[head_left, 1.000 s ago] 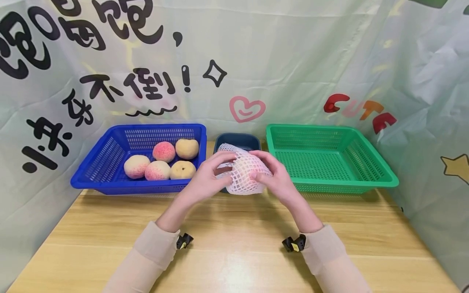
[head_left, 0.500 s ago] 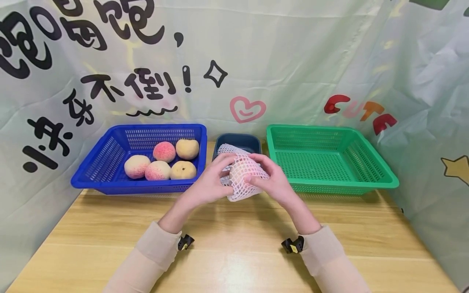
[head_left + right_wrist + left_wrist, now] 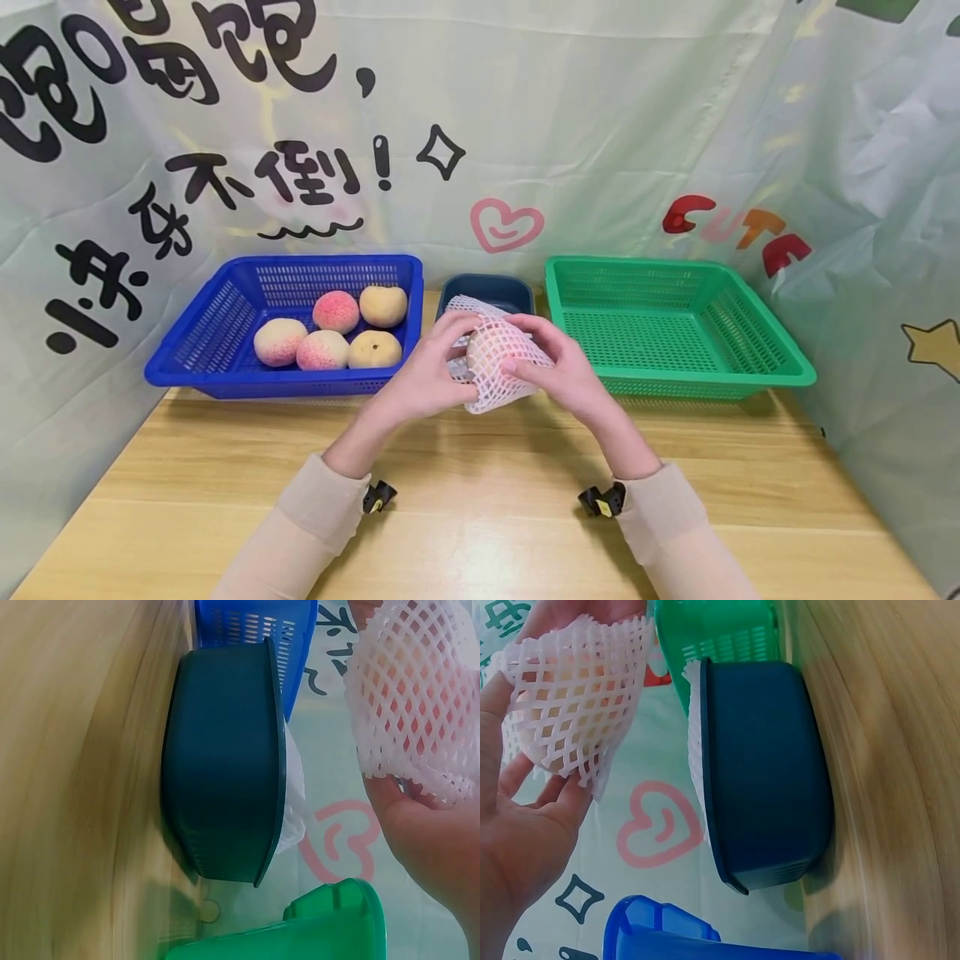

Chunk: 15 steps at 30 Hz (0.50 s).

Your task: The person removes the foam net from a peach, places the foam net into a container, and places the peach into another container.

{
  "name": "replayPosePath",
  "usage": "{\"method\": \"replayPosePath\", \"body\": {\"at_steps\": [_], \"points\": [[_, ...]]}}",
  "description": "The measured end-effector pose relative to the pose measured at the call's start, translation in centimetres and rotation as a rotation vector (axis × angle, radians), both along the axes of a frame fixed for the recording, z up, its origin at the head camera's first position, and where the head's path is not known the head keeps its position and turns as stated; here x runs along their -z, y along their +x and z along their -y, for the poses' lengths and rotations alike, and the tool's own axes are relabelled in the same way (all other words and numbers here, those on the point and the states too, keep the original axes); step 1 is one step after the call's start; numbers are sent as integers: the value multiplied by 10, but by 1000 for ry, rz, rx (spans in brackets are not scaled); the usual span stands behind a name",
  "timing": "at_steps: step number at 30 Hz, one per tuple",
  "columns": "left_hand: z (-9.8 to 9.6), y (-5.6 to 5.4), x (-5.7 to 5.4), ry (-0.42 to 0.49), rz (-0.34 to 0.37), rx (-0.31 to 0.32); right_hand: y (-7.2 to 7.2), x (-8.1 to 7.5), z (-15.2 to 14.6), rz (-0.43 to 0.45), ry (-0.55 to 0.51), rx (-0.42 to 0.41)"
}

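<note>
A pale pink-and-cream peach (image 3: 486,348) sits inside a white foam net sleeve (image 3: 491,396), held up in front of the small dark blue bin (image 3: 498,287). My left hand (image 3: 431,375) grips the sleeve's left side, fingers on top and thumb below at its edge. From the right, my right hand (image 3: 561,367) holds the covered peach, its thumb pressing the net's near face. In the left wrist view the netting (image 3: 577,697) drapes over the fruit, with the left fingers at its lower edge. The right wrist view shows pink peach skin through the mesh (image 3: 420,697).
Several peaches (image 3: 279,342) lie in the blue basket (image 3: 176,354) on the left. A green basket (image 3: 787,367) stands at the right, with bare mesh floor showing. White foam netting (image 3: 694,727) pokes over the bin's rim. A printed cloth (image 3: 600,125) hangs behind the wooden table (image 3: 480,517).
Over the last second both hands have lowered slightly and tilted the peach and sleeve. The left thumb has moved down to the net's lower edge. Since half a second ago little differs.
</note>
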State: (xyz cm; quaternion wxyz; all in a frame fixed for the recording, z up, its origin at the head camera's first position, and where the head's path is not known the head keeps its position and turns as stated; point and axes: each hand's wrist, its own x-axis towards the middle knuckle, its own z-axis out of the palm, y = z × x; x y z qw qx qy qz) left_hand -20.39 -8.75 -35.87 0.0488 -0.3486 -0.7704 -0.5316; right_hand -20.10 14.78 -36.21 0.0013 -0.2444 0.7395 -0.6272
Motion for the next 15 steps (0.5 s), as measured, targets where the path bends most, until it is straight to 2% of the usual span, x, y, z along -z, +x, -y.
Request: {"method": "replayPosePath", "body": {"at_steps": [8,15], "points": [[2,-1,0,24,-58,-23,-1,-1,-3,-12,-2,37],[3,-3,1,48,-58,-46,0,-4,-5,-11,9,102]]}}
